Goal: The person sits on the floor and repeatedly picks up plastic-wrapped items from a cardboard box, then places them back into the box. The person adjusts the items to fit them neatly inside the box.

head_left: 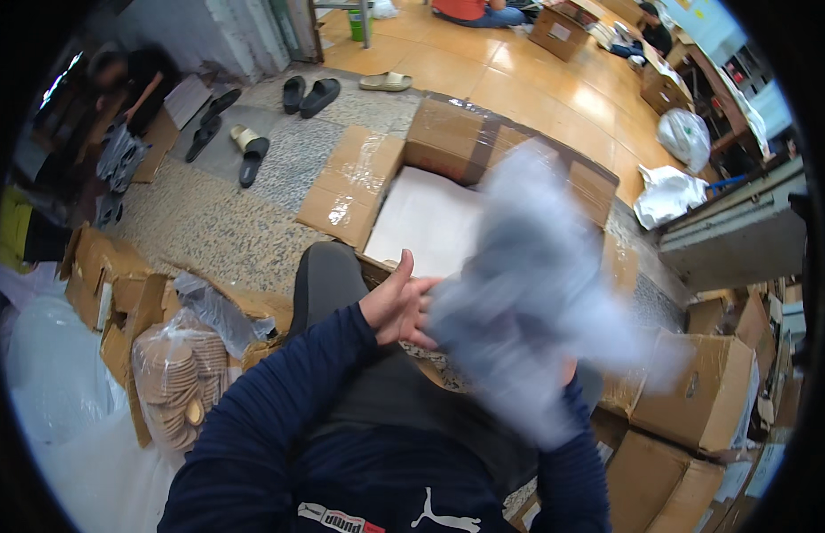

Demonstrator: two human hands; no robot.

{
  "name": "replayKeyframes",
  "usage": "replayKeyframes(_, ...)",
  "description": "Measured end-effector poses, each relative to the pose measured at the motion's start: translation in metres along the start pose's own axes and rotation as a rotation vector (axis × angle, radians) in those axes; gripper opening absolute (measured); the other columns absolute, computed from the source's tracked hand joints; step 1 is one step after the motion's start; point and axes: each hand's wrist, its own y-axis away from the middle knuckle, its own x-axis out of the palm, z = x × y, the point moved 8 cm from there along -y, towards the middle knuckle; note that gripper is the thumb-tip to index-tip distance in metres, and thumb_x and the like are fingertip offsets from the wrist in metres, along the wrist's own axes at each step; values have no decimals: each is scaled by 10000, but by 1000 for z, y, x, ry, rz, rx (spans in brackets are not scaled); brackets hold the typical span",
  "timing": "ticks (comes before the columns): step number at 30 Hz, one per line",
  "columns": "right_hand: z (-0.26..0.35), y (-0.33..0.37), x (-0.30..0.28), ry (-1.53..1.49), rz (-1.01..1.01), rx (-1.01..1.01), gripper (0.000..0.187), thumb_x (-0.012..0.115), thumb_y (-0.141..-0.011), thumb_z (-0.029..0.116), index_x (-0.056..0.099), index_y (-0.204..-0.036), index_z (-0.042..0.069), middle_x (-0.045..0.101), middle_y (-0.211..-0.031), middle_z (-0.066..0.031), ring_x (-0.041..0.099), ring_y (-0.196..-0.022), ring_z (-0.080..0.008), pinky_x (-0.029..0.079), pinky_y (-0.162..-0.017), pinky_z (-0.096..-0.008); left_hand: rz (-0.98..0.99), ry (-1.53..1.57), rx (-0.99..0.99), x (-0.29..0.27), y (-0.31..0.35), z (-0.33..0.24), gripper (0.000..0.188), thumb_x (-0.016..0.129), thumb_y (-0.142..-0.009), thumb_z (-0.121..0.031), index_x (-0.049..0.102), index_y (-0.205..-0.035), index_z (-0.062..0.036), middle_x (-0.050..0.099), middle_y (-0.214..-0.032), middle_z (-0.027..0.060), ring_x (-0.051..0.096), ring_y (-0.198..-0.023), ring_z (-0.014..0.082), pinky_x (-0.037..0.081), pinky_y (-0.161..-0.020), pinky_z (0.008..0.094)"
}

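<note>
A crumpled, translucent plastic bag [541,284], smeared by motion, is up in the air in front of my lap, over the right part of an opened cardboard box. Behind it my right hand [570,368] is almost wholly hidden; the bag appears held up by it, though its fingers do not show. My left hand [399,306] is open, thumb up and fingers apart, close to the bag's left edge. Beyond my hands, the cardboard box [346,186] has its taped flaps folded out. A flat white sheet [426,218] lies inside it.
At left, a clear bag of stacked tan insole-shaped pieces [177,373] stands by torn cardboard [97,266]. Brown boxes [688,386] crowd the right. Dark sandals [319,96] lie on the floor ahead. A person [142,80] is at far left; others sit on the tiled floor beyond.
</note>
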Motion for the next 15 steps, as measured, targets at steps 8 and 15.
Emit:
replayKeyframes(8, -21, -40, -25, 764, -109, -137, 824, 692, -646, -45, 439, -1399, 171, 264, -1524, -294, 285, -1413, -474, 224, -1138, -619, -35, -217, 164, 34, -20, -12, 923, 741, -704, -305, 323, -1467, 3, 546, -1324, 191, 553, -1227, 292, 431, -1073, 430)
replayKeyframes(15, -59, -43, -41, -871, -266, 227, 578, 529, -990, 295, 387, -1415, -70, 475, -1403, -238, 516, -1265, -304, 387, -1088, -404, 9, -323, 234, 15, -19, 23, 929, 739, -744, -512, 383, -1411, 28, 567, -1270, 156, 570, -1160, 247, 451, -1004, 362)
